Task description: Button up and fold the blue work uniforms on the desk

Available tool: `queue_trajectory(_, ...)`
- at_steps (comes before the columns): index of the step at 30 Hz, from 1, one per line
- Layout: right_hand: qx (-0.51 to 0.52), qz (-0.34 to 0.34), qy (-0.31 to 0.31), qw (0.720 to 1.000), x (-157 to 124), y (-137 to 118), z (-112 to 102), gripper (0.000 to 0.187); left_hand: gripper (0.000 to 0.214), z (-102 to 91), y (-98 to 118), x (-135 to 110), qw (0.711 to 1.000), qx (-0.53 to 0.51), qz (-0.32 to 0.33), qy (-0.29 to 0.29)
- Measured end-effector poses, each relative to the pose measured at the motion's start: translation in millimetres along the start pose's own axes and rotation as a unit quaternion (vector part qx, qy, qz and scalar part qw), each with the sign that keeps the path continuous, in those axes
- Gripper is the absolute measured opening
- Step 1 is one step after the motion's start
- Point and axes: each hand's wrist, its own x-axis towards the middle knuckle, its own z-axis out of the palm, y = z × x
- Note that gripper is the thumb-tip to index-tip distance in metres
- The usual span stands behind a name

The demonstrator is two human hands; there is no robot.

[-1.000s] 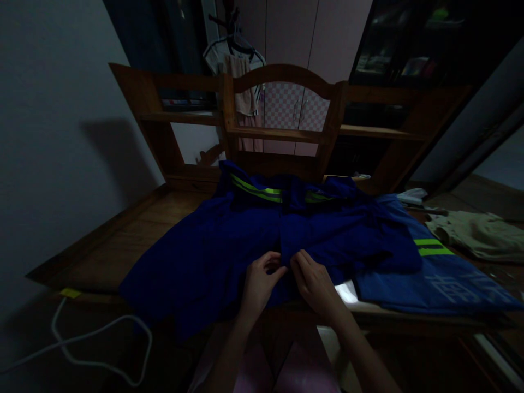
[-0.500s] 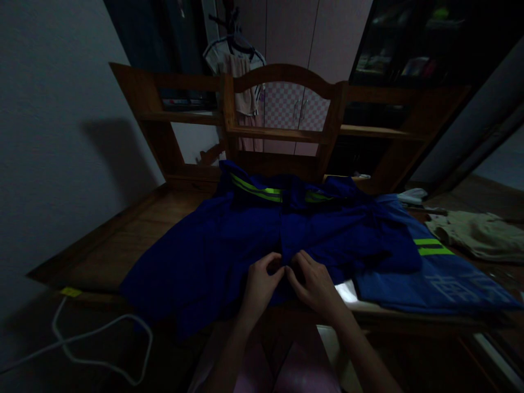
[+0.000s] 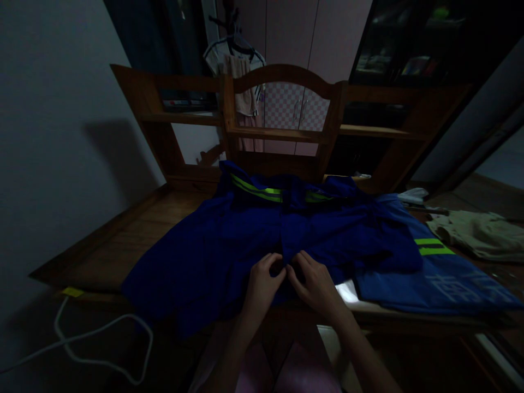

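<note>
A dark blue jacket (image 3: 196, 251) with yellow-green reflective stripes lies spread over the wooden desk, its front opening running down the middle toward me. At the near end of that opening, my left hand (image 3: 264, 278) pinches the jacket's edge between thumb and fingers. Close beside it, my right hand (image 3: 313, 278) grips the other side of the same edge, the thumbs almost touching. Whatever small fastener may be between the fingertips is hidden in the dim light.
A folded lighter blue garment (image 3: 426, 278) with a yellow-green stripe and white lettering lies at the right. Beyond it rests a pale cloth (image 3: 478, 234). A wooden shelf (image 3: 282, 134) rises behind the jacket. A white cable (image 3: 102, 361) loops at the lower left.
Hardly anything differs. Both hands stay pinched at the same spot on the jacket's front edge, with only a very slight shift.
</note>
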Motion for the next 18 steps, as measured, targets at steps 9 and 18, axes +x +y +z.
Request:
queue_trajectory(9, -0.014, 0.002, 0.001, 1.000, 0.2, 2.1, 3.7, 0.018, 0.011, -1.3, -0.6, 0.2, 1.000, 0.012, 0.006, 0.024)
queue_trajectory(18, -0.027, 0.001, -0.004, 1.000, 0.2, 1.4, 2.7, 0.014, 0.013, -0.9, 2.2, -1.2, 1.000, 0.004, 0.001, 0.007)
